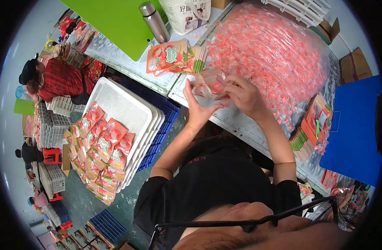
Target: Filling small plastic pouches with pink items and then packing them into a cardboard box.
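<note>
Over the table's near edge, my left hand point(198, 109) grips a partly see-through plastic pouch point(209, 85) with pink showing in it. My right hand point(247, 98) has its fingers bent at the pouch's right side; whether they pinch the pouch or a small piece is hidden. Just beyond lies a stack of flat orange-pink printed pouches point(170, 57). Behind my right hand spreads a large heap of small clear-wrapped pink pieces point(274, 54), partly under clear plastic film.
At left, stacked white trays point(147, 110) bear several printed pouches point(103, 146). A steel flask point(154, 23) and white bag point(184, 16) stand at the back. More pouches point(312, 121) with a green-handled tool point(317, 128) lie right, near a blue panel point(353, 129). People sit far left.
</note>
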### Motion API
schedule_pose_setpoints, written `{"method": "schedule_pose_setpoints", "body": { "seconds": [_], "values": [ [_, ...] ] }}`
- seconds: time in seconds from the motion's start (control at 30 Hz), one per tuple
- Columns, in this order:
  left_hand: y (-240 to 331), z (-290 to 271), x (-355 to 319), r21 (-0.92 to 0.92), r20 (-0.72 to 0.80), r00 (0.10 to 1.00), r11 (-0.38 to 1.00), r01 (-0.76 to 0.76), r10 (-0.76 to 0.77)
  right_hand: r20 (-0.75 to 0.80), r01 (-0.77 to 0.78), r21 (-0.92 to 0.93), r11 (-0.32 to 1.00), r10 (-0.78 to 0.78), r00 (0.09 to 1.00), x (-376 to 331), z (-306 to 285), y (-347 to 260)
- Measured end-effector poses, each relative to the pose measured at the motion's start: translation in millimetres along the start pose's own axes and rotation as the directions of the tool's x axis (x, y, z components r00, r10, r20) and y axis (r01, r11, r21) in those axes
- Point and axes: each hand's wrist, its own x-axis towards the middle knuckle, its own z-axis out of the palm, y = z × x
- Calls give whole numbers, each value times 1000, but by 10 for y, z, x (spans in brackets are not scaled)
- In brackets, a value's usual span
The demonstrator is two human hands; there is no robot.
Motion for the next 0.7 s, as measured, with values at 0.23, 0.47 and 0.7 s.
{"method": "schedule_pose_setpoints", "body": {
  "seconds": [0.23,0.47,0.7],
  "values": [
    [-14,-410,458,-391,678,728,786,479,-107,75,239,-186,953,-229,971,-52,-148,29],
    [-4,-302,199,-297,686,706,818,493,-176,399,124,-137,983,-60,915,80,-191,-465],
    [-288,-347,-124,-125,616,784,973,192,-76,610,206,46,977,-191,769,283,230,-441]
  ]
}}
